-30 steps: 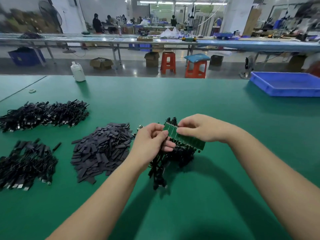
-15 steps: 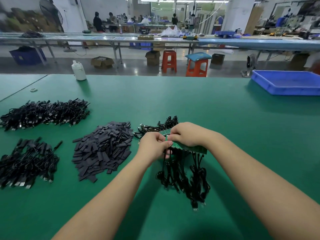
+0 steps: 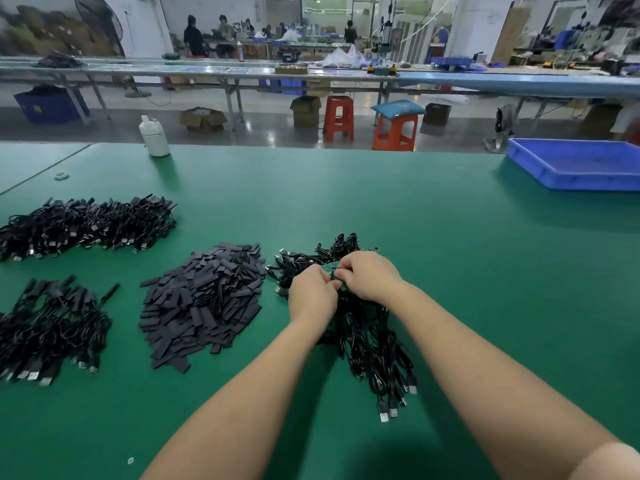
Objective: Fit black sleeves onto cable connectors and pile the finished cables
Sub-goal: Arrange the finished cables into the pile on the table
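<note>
A green circuit-board strip (image 3: 334,273) shows as a sliver between my two hands at the middle of the green table (image 3: 450,271). My left hand (image 3: 311,296) and my right hand (image 3: 370,277) both pinch it, fingers curled. A bunch of black cables (image 3: 374,344) hangs from the strip and trails toward me, USB plugs at the ends. More cables (image 3: 311,256) lie just behind my hands. A heap of flat black sleeves (image 3: 204,303) lies to the left of my left hand.
Two piles of black cables lie at the left, one farther back (image 3: 86,225) and one nearer (image 3: 48,327). A white bottle (image 3: 154,136) stands at the table's far edge. A blue tray (image 3: 578,164) sits far right. Orange stools and benches stand beyond.
Both hands have lowered the green strip from above the table down onto the cable bunch and closed tighter over it. The hanging cables have spread out toward me on the table.
</note>
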Demonstrator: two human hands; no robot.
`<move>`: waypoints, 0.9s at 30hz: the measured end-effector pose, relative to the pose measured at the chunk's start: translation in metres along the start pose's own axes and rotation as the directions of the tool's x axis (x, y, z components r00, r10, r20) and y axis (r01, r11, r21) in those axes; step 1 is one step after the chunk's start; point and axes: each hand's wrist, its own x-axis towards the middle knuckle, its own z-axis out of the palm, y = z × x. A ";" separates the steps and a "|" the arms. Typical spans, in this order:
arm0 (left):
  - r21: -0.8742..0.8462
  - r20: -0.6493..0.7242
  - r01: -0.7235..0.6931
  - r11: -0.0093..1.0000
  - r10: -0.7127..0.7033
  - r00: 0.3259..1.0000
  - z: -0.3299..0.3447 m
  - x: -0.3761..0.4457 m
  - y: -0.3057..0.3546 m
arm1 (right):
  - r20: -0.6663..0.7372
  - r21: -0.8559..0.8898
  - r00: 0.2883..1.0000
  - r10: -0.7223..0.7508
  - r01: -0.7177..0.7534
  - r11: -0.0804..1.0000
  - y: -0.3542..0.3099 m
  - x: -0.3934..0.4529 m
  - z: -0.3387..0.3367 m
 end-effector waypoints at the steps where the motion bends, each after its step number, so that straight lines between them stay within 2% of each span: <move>1: 0.019 -0.015 -0.017 1.000 0.017 1.000 0.001 0.000 -0.001 | -0.032 -0.018 0.999 -0.029 0.028 0.999 0.001 0.001 0.003; 4: 0.016 -0.032 -0.032 0.999 0.033 0.999 -0.002 0.001 -0.007 | -0.085 -0.063 0.983 -0.163 0.158 0.985 0.007 0.002 0.009; 7: -0.132 -0.001 0.014 0.991 -0.014 1.000 -0.007 0.001 -0.010 | -0.083 -0.100 0.966 -0.243 0.234 0.967 0.010 0.003 0.014; 10: -0.344 0.142 0.139 0.929 -0.095 0.985 -0.013 0.002 -0.010 | -0.064 -0.156 0.954 -0.293 0.281 0.947 0.013 0.004 0.015; 12: -0.430 0.266 0.199 0.880 -0.087 0.960 -0.022 0.003 -0.012 | -0.044 -0.177 0.948 -0.317 0.304 0.936 0.015 0.005 0.012; 15: -0.440 0.349 0.203 0.875 -0.041 0.936 -0.032 0.003 -0.015 | -0.023 -0.187 0.935 -0.354 0.344 0.920 0.016 0.006 0.009; 18: -0.458 0.334 0.202 0.866 -0.043 0.941 -0.035 0.002 -0.015 | -0.035 -0.154 0.938 -0.345 0.336 0.929 0.015 0.008 0.009; 20: -0.384 0.250 0.139 0.913 -0.042 0.967 -0.030 0.002 -0.013 | -0.063 -0.141 0.942 -0.331 0.319 0.937 0.014 0.009 0.011; 22: -0.121 0.078 -0.023 0.992 0.033 0.996 -0.023 0.000 -0.012 | -0.081 -0.119 0.944 -0.319 0.308 0.944 0.013 0.009 0.013; 24: 0.135 -0.095 -0.126 0.983 0.139 0.986 -0.020 -0.005 -0.011 | -0.084 -0.122 0.953 -0.293 0.282 0.952 0.014 0.010 0.013; 25: 0.201 -0.145 -0.142 0.969 0.173 0.974 -0.020 -0.007 -0.013 | -0.075 -0.141 0.960 -0.270 0.258 0.956 0.017 0.011 0.013; 27: 0.226 -0.165 -0.148 0.963 0.187 0.968 -0.026 -0.006 -0.018 | -0.049 -0.190 0.975 -0.215 0.202 0.961 0.023 0.010 0.011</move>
